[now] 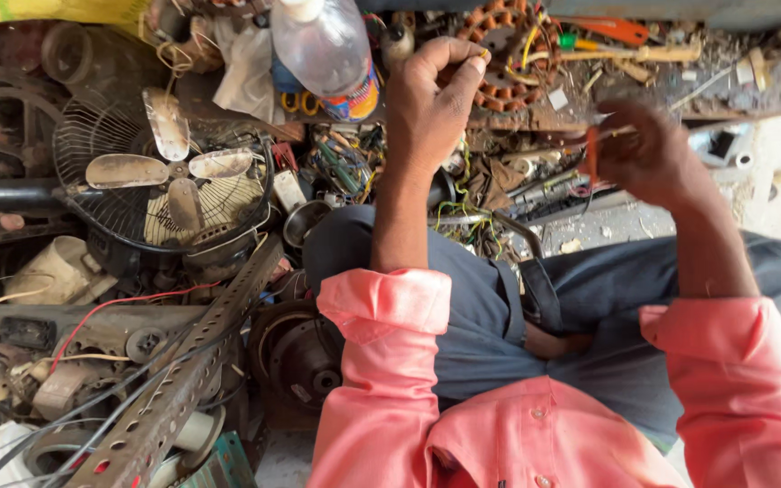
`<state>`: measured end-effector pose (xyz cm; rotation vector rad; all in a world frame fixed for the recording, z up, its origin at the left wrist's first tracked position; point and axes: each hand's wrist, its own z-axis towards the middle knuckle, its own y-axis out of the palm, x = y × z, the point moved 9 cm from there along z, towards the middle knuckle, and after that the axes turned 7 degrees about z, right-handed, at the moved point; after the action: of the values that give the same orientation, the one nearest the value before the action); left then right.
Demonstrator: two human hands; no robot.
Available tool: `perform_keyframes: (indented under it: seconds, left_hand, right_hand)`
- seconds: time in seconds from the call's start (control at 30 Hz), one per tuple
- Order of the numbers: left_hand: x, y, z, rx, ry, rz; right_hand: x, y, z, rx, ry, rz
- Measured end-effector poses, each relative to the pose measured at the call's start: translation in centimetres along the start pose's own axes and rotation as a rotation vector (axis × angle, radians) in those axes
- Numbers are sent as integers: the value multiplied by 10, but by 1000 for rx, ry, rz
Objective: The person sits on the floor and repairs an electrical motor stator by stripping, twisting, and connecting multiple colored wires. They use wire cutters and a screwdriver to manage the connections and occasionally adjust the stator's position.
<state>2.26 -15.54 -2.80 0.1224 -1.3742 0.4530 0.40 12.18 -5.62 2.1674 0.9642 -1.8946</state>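
Fan (166, 176): dusty wire-cage fan with metal blades, far left, untouched.
Left hand (433, 95): your grip is pinched closed on a thin yellow wire (484, 54) at the stator.
Stator (510, 54): copper-wound ring at the counter's back edge; coils look wound, leads remain loose.
Right hand (648, 149): your grip is closed on a thin orange-handled tool (592, 155).

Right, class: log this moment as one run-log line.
left hand: pinching wire at copper-wound stator | right hand: gripping thin wire, red-handled tool | plastic bottle left of stator
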Motion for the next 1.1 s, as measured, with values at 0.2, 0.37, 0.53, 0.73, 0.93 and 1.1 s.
perform_keyframes:
  seconds: [0.2,0.37,0.53,0.73,0.93,1.1]
  left_hand:
    - [26,17,-7,-316,28,-76]
    - [37,27,-13,-460,76,20]
    - [38,38,-14,-533,-25,-106]
    - [62,71,-39,-766,-41,-581]
    - [44,40,-34,-457,-99,-516]
    - [89,25,-69,-117,224,118]
  right_hand:
    - [15,-36,43,167,-138,-860]
    - [28,-18,84,-13,-4,-1336]
    - [4,-19,78,121,-118,-1147]
    - [-21,60,-18,-62,-394,74]
    - [26,89,-86,-5,-93,213]
    - [-5,33,-151,-49,28,750]
